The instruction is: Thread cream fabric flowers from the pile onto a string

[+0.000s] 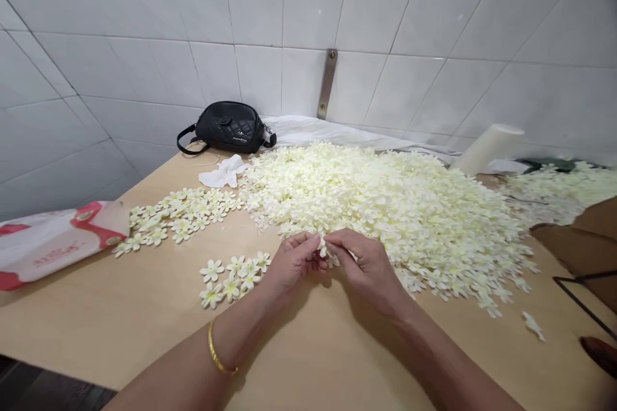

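Observation:
Both my hands meet just in front of a large pile of pale yellow-white artificial flowers (366, 192). My left hand (296, 263), with a gold bangle (216, 350) on its forearm, pinches a small white artificial flower (322, 247). The fingertips of my right hand (364, 263) close on the same flower from the other side. Fingers cover much of it. A small group of single flowers (231, 288) lies face up on the table beside my left wrist. Farther left, more flowers (180, 212) are spread out in a flat patch.
A black handbag (229, 127) and a crumpled white tissue (224, 172) sit behind the table's left part. At the left edge lies a red-and-white bag (72, 241). A white roll (489, 148) leans behind the pile; brown cardboard (583, 244) stands right. Tiled wall (376, 0) closes the back.

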The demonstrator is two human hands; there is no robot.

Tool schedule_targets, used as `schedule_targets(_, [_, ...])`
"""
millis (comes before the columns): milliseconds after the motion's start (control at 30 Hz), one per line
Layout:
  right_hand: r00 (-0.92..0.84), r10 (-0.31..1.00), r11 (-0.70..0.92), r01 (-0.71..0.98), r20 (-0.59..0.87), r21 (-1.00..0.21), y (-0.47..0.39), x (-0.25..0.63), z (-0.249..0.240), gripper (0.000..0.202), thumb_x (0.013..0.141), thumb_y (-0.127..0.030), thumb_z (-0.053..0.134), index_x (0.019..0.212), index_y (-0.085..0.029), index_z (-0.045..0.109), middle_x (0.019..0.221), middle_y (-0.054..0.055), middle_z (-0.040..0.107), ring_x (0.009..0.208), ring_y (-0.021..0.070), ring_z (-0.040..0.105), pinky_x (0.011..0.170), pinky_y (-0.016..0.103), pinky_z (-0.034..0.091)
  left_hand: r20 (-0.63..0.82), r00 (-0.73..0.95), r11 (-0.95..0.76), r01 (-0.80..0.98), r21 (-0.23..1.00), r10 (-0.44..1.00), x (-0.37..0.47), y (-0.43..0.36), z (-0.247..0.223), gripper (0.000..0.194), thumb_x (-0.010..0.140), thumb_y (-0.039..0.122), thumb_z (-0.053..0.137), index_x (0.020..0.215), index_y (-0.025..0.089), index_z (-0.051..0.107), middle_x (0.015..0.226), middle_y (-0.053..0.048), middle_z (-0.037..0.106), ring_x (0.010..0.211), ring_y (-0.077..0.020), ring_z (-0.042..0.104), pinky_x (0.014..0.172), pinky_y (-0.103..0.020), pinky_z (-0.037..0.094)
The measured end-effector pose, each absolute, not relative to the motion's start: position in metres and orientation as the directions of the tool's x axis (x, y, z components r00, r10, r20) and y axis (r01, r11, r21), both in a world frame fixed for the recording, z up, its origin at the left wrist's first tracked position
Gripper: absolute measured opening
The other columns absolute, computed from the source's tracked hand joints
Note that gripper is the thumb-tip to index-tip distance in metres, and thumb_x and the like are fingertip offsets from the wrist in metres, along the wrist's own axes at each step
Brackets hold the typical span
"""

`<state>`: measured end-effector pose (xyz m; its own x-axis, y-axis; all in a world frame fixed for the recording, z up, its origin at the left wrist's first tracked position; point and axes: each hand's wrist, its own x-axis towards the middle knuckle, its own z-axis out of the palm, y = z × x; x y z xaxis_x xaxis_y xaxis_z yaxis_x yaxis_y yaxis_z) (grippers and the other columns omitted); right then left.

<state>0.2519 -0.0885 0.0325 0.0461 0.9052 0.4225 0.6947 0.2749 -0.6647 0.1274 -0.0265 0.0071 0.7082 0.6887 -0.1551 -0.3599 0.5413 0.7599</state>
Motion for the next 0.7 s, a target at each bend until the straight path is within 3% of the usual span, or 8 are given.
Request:
schedule_targets(367, [0.164, 0.930, 0.125, 0.699, 0.328, -0.704, -0.0921, 0.2544, 0.0308, 0.018, 0.084, -0.017, 0.039, 0.073, -0.018, 0.054, 0.066, 0.000, 0.053, 0.060, 0.0115, 0.048, 0.057, 0.023, 0.037, -0.191, 0.740, 0.590, -0.325, 0.739, 0.645, 0.1278, -0.0306, 0.0133, 0.010, 0.071, 0.019, 0.061, 0.067, 0.013, 0.053, 0.053, 0.000, 0.054, 0.049, -0.0097, 0.050, 0.055, -0.028, 0.046])
schedule_targets(533, [0.069, 0.942, 0.204, 0.656, 0.327, -0.727, -0.0930, 0.2568, 0.0328, 0.019, 0.083, -0.017, 0.040, 0.077, -0.018, 0.058, 0.072, 0.002, 0.057, 0.065, 0.0120, 0.050, 0.061, 0.024, 0.038, -0.208, 0.722, 0.588, -0.324, 0.741, 0.660, 0.1284, -0.0269, 0.0108, 0.013, 0.072, 0.022, 0.060, 0.065, 0.013, 0.053, 0.054, -0.001, 0.055, 0.050, -0.0085, 0.051, 0.055, -0.023, 0.044])
schedule_targets(700, [0.112, 0.928, 0.209, 0.636, 0.356, -0.743, -0.0915, 0.2566, 0.0272, 0.021, 0.084, -0.017, 0.040, 0.076, -0.017, 0.059, 0.071, 0.002, 0.057, 0.065, 0.0120, 0.051, 0.061, 0.024, 0.038, -0.179, 0.732, 0.567, -0.324, 0.757, 0.657, 0.1284, -0.0265, 0.0092, 0.012, 0.067, 0.021, 0.064, 0.067, 0.012, 0.056, 0.057, 0.001, 0.055, 0.051, -0.0077, 0.050, 0.056, -0.024, 0.044])
